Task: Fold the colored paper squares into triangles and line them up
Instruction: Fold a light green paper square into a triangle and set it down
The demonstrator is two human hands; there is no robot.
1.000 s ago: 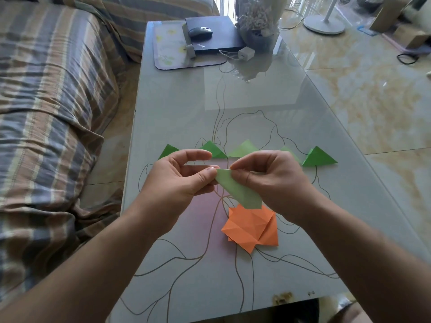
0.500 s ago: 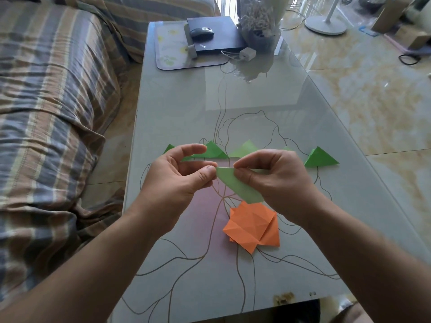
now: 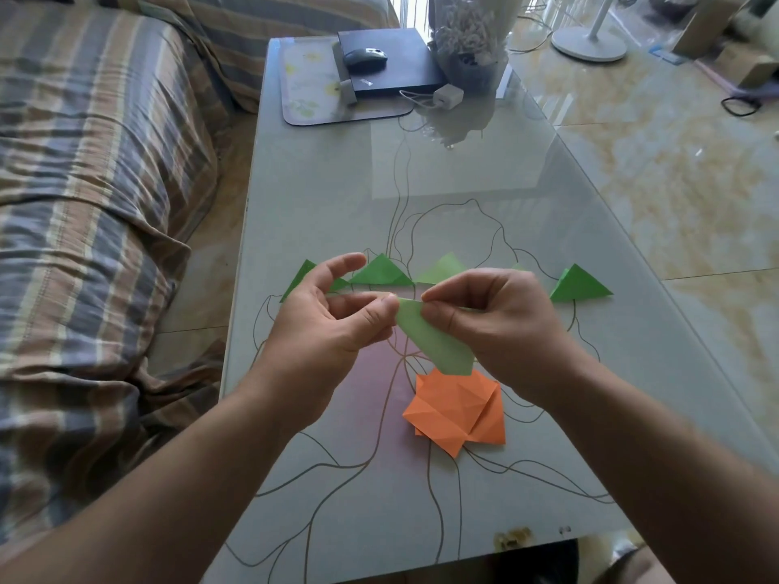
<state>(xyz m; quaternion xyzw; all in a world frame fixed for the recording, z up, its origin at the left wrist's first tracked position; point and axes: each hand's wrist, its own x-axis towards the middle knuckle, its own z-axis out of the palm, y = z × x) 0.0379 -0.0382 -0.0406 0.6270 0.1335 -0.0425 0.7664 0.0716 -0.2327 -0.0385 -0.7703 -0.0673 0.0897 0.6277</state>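
Green paper, half-folded, aloft over table above orange paper pile, pinched by left hand and right hand; risk: corners slipping askew under uneven pinch, likely giving lopsided triangle.

We see a home living room: striped sofa at left, glass coffee table at centre, marble-patterned tile floor at right.

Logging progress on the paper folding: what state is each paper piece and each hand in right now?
left hand: pinches the pale green paper's corner
right hand: pinches the same paper
pale green paper: folded, held above table
green triangles: folded, lined up on table
orange papers: creased, piled on table
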